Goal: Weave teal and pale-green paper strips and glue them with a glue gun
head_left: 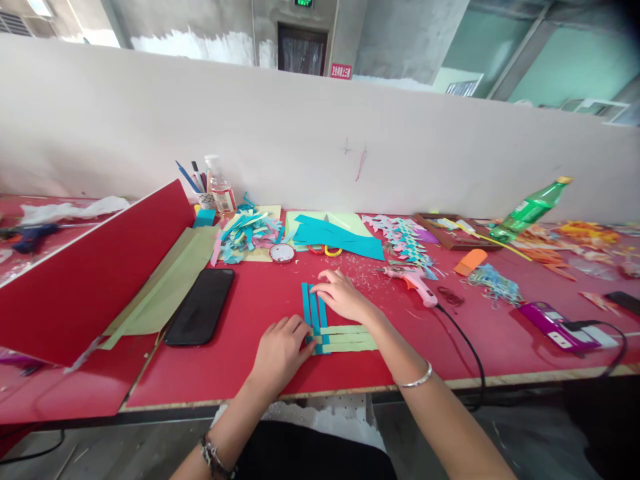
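Blue paper strips [313, 308] lie upright on the red table [240, 313], woven across pale green paper strips [350, 339] that run to the right. My left hand [281, 350] presses on the lower left corner of the weave, fingertips on the strips. My right hand [341, 295] rests on the upper ends of the blue strips, fingers spread and bent, pinching at one strip's top. Whether a strip is lifted I cannot tell.
A black phone [201, 305] lies left of the weave beside green sheets [165, 283] and a red board [85, 273]. Behind are paper scraps [247, 233], blue sheets [335, 237], tape [282, 253]. A pink glue gun [415, 283] and its cable lie right; a green bottle [530, 210] farther right.
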`<state>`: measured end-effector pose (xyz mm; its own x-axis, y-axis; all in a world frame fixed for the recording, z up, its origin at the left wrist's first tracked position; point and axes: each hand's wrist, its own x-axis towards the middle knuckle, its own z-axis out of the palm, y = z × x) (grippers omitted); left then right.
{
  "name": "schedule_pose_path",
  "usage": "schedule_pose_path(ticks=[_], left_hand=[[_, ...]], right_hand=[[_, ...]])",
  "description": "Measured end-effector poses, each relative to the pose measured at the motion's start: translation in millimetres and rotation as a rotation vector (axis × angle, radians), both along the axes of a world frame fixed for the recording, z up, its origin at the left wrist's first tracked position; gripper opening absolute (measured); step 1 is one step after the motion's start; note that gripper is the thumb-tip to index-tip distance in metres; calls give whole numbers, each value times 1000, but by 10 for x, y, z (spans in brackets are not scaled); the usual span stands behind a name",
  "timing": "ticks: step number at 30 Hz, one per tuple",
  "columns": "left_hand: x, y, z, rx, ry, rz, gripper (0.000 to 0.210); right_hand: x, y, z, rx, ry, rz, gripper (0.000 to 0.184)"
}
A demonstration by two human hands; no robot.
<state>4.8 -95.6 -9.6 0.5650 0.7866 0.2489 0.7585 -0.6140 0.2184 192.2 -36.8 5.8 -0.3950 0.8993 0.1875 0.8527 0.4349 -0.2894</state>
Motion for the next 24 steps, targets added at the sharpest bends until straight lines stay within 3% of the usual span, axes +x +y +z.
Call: schedule_pose_path(ticks=[6,14,20,24], left_hand=[[1,9,15,-10,-2,6,12],[-20,-13,31,-21,-22,-38,36],[-13,6,118,18,81,-81,31],[-17,31,159,136,209,-204,24]], right_hand=[[36,-71,40,9,53,-16,39],[210,-549,186,121,325,-75,28],[414,-860,41,177,488,-243,22],[498,-952,-91,290,631,-374,19]])
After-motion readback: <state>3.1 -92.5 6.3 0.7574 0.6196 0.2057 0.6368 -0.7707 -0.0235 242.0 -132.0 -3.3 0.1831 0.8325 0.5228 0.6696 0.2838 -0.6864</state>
